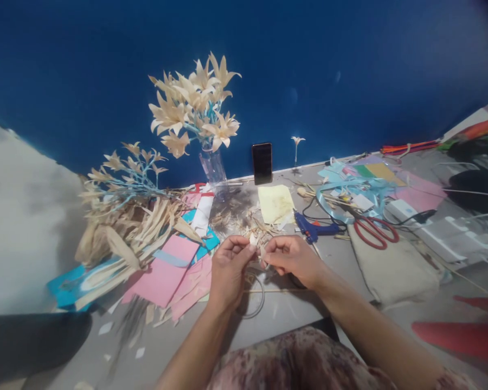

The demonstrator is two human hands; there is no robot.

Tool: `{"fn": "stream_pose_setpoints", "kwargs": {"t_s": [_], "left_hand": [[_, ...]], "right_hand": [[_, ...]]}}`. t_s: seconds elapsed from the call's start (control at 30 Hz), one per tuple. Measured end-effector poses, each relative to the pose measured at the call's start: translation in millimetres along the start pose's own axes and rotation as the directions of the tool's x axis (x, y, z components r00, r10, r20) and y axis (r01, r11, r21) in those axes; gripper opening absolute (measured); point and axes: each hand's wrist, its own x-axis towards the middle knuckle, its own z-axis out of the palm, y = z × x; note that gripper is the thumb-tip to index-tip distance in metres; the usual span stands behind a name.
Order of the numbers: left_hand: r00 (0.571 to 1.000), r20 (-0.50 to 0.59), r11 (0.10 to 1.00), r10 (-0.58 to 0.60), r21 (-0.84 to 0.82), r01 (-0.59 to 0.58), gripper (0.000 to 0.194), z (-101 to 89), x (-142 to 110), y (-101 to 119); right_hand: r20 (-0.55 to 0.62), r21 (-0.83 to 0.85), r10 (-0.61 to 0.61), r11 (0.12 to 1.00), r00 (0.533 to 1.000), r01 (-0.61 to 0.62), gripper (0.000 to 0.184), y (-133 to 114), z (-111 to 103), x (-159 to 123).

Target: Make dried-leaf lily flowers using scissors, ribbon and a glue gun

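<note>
My left hand (pixel 231 268) is closed in a pinch on a small pale husk piece (pixel 252 239), which pokes up past thumb and forefinger. Close beside it, my right hand (pixel 295 260) is also closed, its fingertips pressed together; what lies between them is too small to make out. Just beyond both hands lies a heap of husk scraps (pixel 264 230). A blue glue gun (pixel 315 228) rests to the right of my right hand. Behind the scraps is a yellow paper sheet (pixel 275 204).
Husk flowers stand in a clear vase (pixel 213 168). A phone (pixel 262 163) leans against the blue wall. Dried husks (pixel 126 230) and pink paper (pixel 168 273) lie left. Red-handled scissors (pixel 376 233), a cloth (pixel 394 271) and a power strip (pixel 439 238) sit right.
</note>
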Motion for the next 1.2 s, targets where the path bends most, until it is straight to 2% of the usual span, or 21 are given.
{"fn": "stream_pose_setpoints", "kwargs": {"t_s": [0.17, 0.27, 0.33, 0.43, 0.53, 0.63, 0.73, 0.9, 1.07, 1.2], "left_hand": [[0.999, -0.021, 0.988, 0.03, 0.152, -0.026, 0.032, -1.6, -4, 4], [0.997, -0.029, 0.97, 0.075, 0.235, -0.066, 0.031, -2.4, -5, 2], [0.996, -0.019, 0.968, 0.088, 0.237, -0.081, 0.031, -3.1, -4, 0], [0.998, -0.026, 0.993, 0.05, 0.109, -0.047, 0.031, -3.4, -1, -1], [0.997, -0.079, 0.998, 0.003, -0.063, -0.008, 0.033, -1.3, 1, -1], [0.994, -0.11, 0.989, 0.007, -0.143, -0.023, 0.035, 3.6, 2, -1], [0.993, -0.113, 0.982, 0.016, -0.187, -0.037, 0.036, 9.8, 5, -1], [0.987, -0.151, 0.965, 0.055, -0.245, -0.091, 0.035, 16.9, 10, -4], [0.987, -0.147, 0.958, 0.062, -0.268, -0.1, 0.034, 18.4, 10, -6], [0.986, -0.16, 0.955, 0.045, -0.283, -0.089, 0.036, 17.9, 9, -7]], "right_hand": [[0.06, -0.294, -0.021, 0.955, 0.998, 0.038, 0.005, -5, 0, -2], [0.079, -0.4, -0.044, 0.914, 0.996, 0.072, 0.005, -5, -1, -2], [0.086, -0.413, -0.057, 0.906, 0.995, 0.088, 0.005, -6, -3, -2], [0.09, -0.298, -0.046, 0.952, 0.995, 0.071, 0.005, -5, -6, -3], [0.026, -0.152, -0.065, 0.986, 0.998, 0.069, 0.008, 2, -6, -5], [-0.023, -0.051, -0.095, 0.994, 0.995, 0.094, 0.012, 14, 3, -6], [-0.074, 0.048, -0.12, 0.991, 0.99, 0.124, 0.024, 25, 17, -3], [-0.274, 0.167, -0.164, 0.962, 0.948, 0.215, 0.027, 27, 30, 8], [-0.289, 0.286, -0.132, 0.933, 0.948, 0.217, 0.029, 30, 30, 14], [-0.294, 0.304, -0.134, 0.925, 0.946, 0.226, 0.029, 31, 31, 14]]}}
